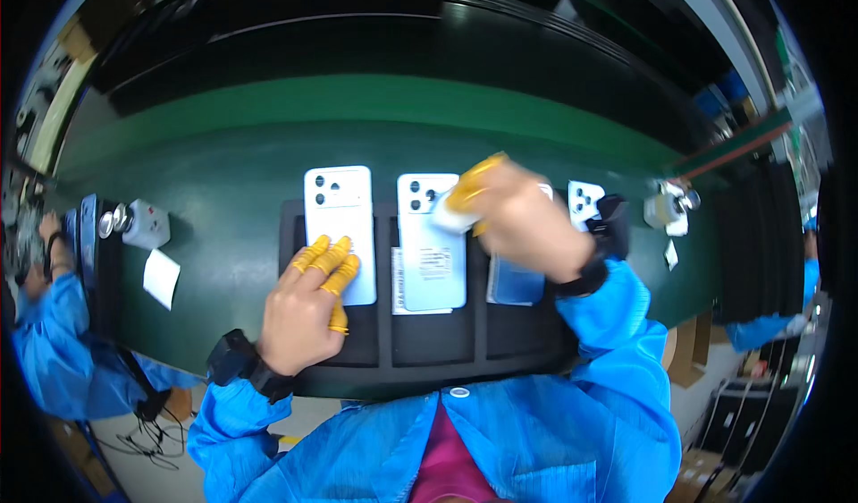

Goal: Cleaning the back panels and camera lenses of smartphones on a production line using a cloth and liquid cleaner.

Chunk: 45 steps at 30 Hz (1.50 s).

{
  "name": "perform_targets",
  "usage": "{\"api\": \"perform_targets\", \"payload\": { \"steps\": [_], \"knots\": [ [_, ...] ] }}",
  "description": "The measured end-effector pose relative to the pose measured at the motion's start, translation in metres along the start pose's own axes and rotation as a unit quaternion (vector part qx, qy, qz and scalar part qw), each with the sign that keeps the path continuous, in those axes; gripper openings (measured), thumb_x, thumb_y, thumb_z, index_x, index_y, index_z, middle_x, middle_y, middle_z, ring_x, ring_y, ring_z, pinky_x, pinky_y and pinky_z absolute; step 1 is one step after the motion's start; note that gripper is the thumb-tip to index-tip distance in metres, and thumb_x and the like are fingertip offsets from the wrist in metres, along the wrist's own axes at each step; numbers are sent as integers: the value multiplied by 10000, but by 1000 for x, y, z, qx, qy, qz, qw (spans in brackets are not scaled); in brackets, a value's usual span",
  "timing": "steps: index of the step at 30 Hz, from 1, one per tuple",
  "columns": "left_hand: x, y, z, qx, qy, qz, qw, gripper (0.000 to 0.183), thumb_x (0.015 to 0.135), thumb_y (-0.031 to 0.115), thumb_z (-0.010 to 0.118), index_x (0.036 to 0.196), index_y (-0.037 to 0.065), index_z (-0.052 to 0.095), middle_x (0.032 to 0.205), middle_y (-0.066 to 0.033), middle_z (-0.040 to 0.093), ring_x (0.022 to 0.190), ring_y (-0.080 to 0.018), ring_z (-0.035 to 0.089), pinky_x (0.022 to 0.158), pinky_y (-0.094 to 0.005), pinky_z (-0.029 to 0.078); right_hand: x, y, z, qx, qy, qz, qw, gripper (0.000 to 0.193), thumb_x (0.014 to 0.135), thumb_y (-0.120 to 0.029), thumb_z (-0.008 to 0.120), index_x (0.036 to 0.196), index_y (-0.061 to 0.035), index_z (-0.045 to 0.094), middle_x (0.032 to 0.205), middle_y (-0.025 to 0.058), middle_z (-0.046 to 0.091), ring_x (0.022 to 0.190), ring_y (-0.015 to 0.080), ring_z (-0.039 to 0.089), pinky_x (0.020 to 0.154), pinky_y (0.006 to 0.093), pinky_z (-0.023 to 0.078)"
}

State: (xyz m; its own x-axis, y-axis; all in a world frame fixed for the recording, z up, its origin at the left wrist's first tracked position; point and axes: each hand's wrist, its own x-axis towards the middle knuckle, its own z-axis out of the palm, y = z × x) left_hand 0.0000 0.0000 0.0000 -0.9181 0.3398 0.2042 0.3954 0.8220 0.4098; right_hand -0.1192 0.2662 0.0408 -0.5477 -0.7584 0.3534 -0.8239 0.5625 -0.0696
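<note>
A black compartmented tray (433, 346) lies before me, with smartphones back-up in it. My left hand (308, 311), in yellow finger cots, rests its outstretched fingers on the lower part of the left light-blue smartphone (341, 221). Its grip is open, pressing from above. In my right hand (518, 212), blurred by motion and also in yellow finger cots, is a white wipe (454, 217). The wipe is at the right edge of the middle smartphone (433, 279), near its cameras. A darker blue smartphone (518, 281) is partly hidden below my right hand.
A white camera-backed phone or cover (584, 197) lies beyond my right wrist. Dispenser bottles stand at left (146, 224) and right (663, 208). White paper (162, 278) lies on the green table (223, 172). Another person's blue sleeve (58, 324) shows at far left.
</note>
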Motion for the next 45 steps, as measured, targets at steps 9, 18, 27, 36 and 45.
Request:
{"api": "perform_targets", "payload": {
  "steps": [9,18,27,36,45],
  "knots": [
    [75,73,15,63,-92,179,977,462,755,53,642,1212,0,605,1259,-178,575,1173,-350,535,1045,-431,399,-181,84,-76,-74,146,372,914,245,611,144,580,814,59,687,803,217,652,708,356,637,642,388,518],
    [127,145,117,-60,-149,343,925,546,913,369,581,1346,46,501,1427,-114,450,1369,-294,355,1154,-421,243,-162,105,-27,-16,188,236,953,241,626,136,598,826,43,695,862,196,654,829,358,634,743,395,541],
    [135,152,134,-53,-157,329,930,484,893,369,602,1266,61,577,1303,-100,566,1271,-271,482,1124,-415,307,-164,85,-26,-18,38,153,987,98,693,-17,616,774,11,665,802,100,589,859,263,598,711,345,535],
    [131,154,133,-58,-144,322,934,441,879,346,629,1217,62,620,1295,-93,578,1259,-265,496,1116,-409,322,-266,100,-90,-57,84,392,915,240,611,94,654,843,39,681,874,181,642,793,334,627,687,390,532],
    [131,153,137,-45,-128,318,938,438,871,325,645,1225,69,618,1303,-94,573,1249,-267,508,1114,-398,331,-241,83,-62,-3,110,368,923,257,696,102,622,946,41,623,1037,231,587,909,413,575,796,432,489]
  ]
}}
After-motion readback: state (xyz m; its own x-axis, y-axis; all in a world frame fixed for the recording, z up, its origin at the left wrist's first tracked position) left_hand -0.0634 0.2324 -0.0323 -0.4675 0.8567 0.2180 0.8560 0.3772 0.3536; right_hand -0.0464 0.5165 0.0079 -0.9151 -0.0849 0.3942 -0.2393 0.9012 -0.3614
